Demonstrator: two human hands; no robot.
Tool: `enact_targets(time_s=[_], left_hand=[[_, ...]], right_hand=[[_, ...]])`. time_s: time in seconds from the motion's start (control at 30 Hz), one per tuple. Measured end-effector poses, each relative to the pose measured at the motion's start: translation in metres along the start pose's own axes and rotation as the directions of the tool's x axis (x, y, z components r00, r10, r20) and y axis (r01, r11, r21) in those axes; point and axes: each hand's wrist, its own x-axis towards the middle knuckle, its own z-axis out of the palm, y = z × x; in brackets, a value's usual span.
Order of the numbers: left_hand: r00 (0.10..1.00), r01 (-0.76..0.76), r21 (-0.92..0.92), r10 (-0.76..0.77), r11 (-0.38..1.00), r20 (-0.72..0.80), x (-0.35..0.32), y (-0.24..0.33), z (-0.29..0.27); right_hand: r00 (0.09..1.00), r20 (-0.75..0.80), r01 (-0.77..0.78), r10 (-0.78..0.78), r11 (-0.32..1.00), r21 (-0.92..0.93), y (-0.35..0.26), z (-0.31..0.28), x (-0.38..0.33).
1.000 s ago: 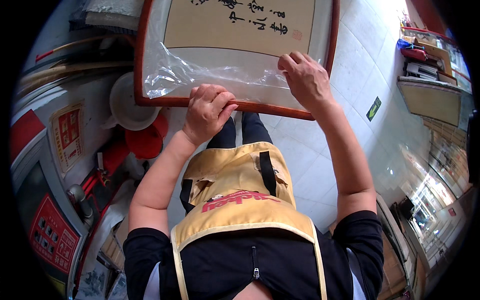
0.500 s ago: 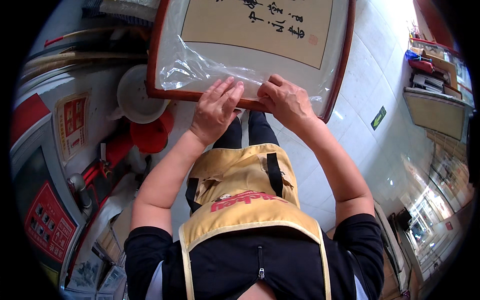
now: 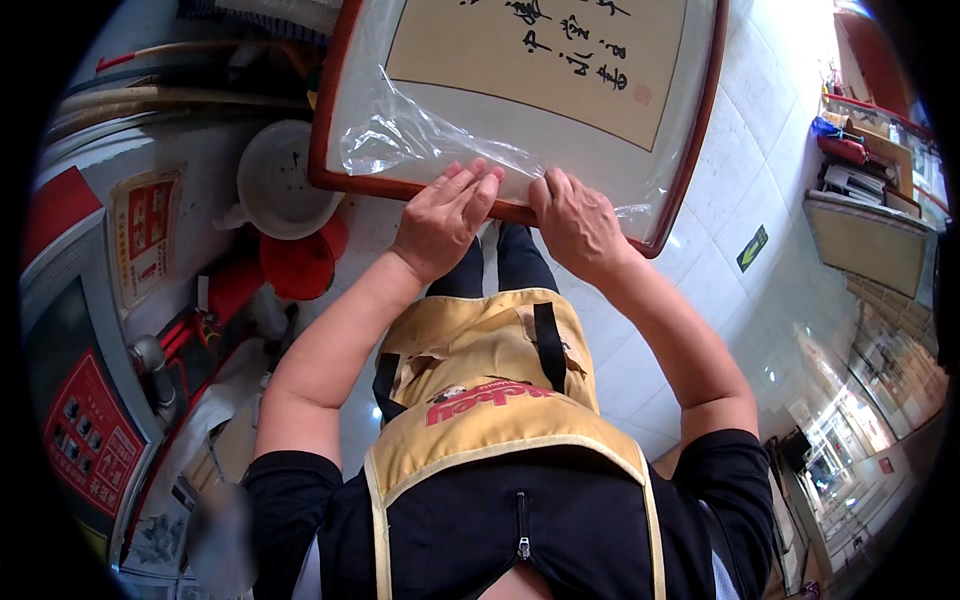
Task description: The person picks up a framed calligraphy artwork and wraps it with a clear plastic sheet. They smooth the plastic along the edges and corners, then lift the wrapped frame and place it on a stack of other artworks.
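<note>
Left hand [image 3: 443,222], fingers outstretched, rests at the near edge of the frame [image 3: 365,184]. Right hand [image 3: 580,222] curls over film [image 3: 400,138], grip unclear.

Pale tiles cover the floor [image 3: 720,190], which bears a green arrow sign [image 3: 752,248] right of centre and shines brightly toward the upper right of the frame. At the right edge, a low cabinet [image 3: 865,238] with a cream side carries a red item [image 3: 843,150] and other clutter. Bright glare and reflections fill the lower right. At the upper left, long poles [image 3: 180,97] lie stacked near a whitish wall [image 3: 75,215], where a red-and-cream poster [image 3: 148,235] hangs. Beside it stand a white bucket [image 3: 280,190] and a red bucket [image 3: 298,268]. A grey-framed cabinet [image 3: 65,265] with a red notice [image 3: 92,437] occupies the lower left.
</note>
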Motion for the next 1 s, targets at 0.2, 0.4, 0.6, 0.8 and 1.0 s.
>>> enact_targets(time_s=[0.2, 0.4, 0.6, 0.8, 1.0], left_hand=[[1.0, -0.017, 0.016, 0.016, 1.0, 0.017, -0.001, -0.001, 0.001], [0.994, -0.069, 0.064, 0.063, 0.996, 0.085, 0.003, -0.001, -0.006], [0.99, -0.106, 0.072, 0.098, 0.992, 0.102, 0.004, -0.005, -0.005], [0.989, -0.103, 0.079, 0.094, 0.992, 0.11, 0.002, -0.003, -0.004], [0.991, -0.101, 0.089, 0.092, 0.991, 0.096, 0.004, -0.002, -0.004]], right_hand=[[0.998, -0.066, 0.009, -0.007, 0.999, 0.038, -0.002, 0.002, -0.002], [0.998, -0.041, -0.041, 0.045, 0.995, 0.092, -0.003, -0.001, 0.0], [1.0, -0.026, 0.01, -0.011, 1.0, -0.028, -0.003, 0.003, 0.004], [0.985, -0.166, 0.051, -0.038, 0.996, 0.074, 0.003, 0.017, 0.001], [0.963, -0.249, -0.048, 0.101, 0.977, 0.21, 0.003, 0.024, 0.002]])
